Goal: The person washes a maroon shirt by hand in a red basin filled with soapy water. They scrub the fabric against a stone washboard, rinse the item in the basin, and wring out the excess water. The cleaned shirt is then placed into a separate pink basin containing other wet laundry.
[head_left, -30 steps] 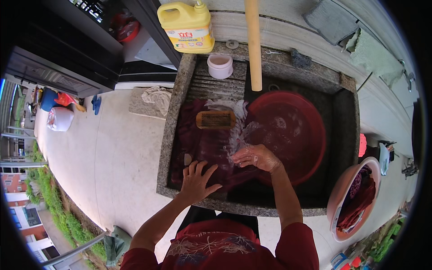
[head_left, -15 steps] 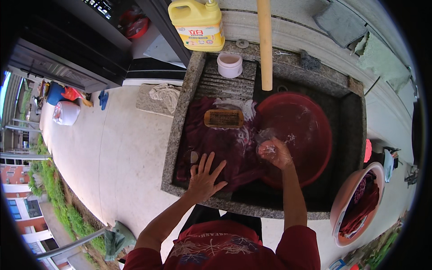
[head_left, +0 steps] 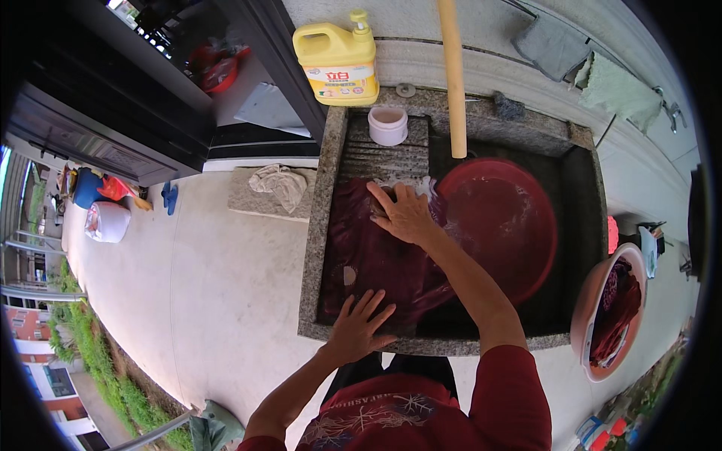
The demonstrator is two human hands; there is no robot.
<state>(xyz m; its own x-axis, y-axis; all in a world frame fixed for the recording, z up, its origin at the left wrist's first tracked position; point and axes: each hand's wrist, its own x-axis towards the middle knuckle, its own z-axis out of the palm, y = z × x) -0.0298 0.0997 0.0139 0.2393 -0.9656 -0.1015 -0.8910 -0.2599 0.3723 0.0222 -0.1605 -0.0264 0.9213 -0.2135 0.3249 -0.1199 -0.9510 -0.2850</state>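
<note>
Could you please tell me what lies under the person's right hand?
Under the right hand, part of a brown brush shows, with maroon cloth around it. The hand covers the rest of the brush; the cloth directly beneath cannot be seen.

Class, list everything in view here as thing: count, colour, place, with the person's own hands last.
sink: 1, grey stone, centre
garment: 1, dark red, sink's left side
brush: 1, brown, on garment, partly hidden
basin: 1, red, inside sink, right
jar: 1, pale pink, sink's far left
jug: 1, yellow, sink's far-left corner
pole: 1, tan, over sink's far edge
lump: 1, dark grey, sink's far rim
hanging cloths: 2, greyish, upper right
tub: 1, pink, right of sink
clothes: several, mostly dark red, in tub
rag: 1, whitish, left of sink
slippers: 2, blue, left floor
door: 1, dark, upper left
clutter: uncounted, mixed colours, far left
left hand: 1, bare, garment's near end
right hand: 1, bare, on brush
</note>
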